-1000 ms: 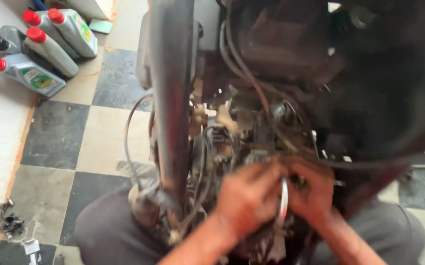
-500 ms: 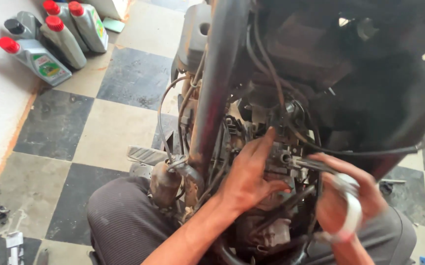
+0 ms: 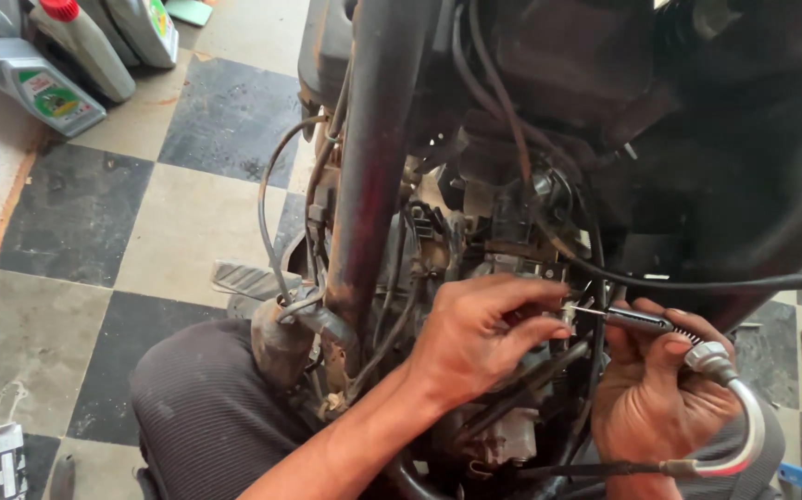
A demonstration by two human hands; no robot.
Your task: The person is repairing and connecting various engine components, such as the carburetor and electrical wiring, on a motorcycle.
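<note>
Clearly I had both hands in at the motorcycle engine [image 3: 475, 241], just right of the dark frame tube [image 3: 373, 148] that ran down the middle of the view; my left hand [image 3: 475, 338] was curled with thumb and fingertips pinched toward the bare inner wire of the control cable [image 3: 642, 321], though whether they truly gripped the wire I could not tell, since the tips hid it; my right hand [image 3: 656, 398], further right of the tube, was closed around the cable's metal end fitting, with the bent grey elbow [image 3: 744, 417] of the sheath curving below my palm; the cable therefore lay right of the tube, between my two hands and just in front of the engine's tangle of black hoses; well to the left of the tube, grey oil bottles [image 3: 44, 79] with red caps stood on the chequered floor [image 3: 188, 204]; my judgement was that the thin wire could slip from greasy fingertips, or kink if I bent it sharply against the fitting, and that it might snag among the crowded hoses.
</note>
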